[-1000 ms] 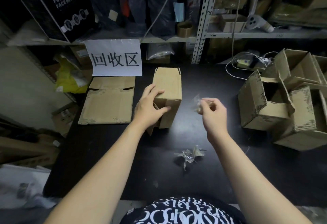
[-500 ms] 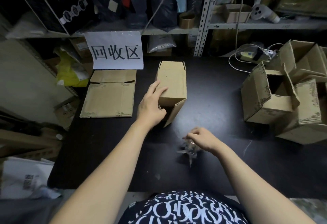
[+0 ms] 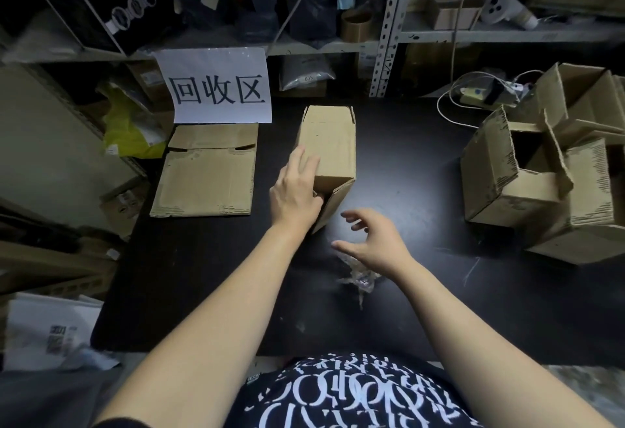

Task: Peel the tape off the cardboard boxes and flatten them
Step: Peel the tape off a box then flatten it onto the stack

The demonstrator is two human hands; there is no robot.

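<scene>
A small brown cardboard box (image 3: 331, 143) lies on its side in the middle of the black table (image 3: 422, 191), its near flap hanging open. My left hand (image 3: 296, 191) grips its near left corner, fingers on top and thumb at the open end. My right hand (image 3: 375, 241) hovers just right of the box's near end with fingers spread, holding nothing. A crumpled wad of clear tape (image 3: 360, 278) lies on the table right under that wrist.
A flattened box (image 3: 206, 177) lies at the left under a white paper sign (image 3: 220, 89). Several open boxes (image 3: 527, 174) are piled at the right edge. Metal shelving (image 3: 389, 25) with clutter and a white cable (image 3: 449, 109) stand behind.
My right hand carried a pinched piece of tape down to the wad on the table, let go, and has lifted toward the box with fingers spread. My left hand stayed on the box.
</scene>
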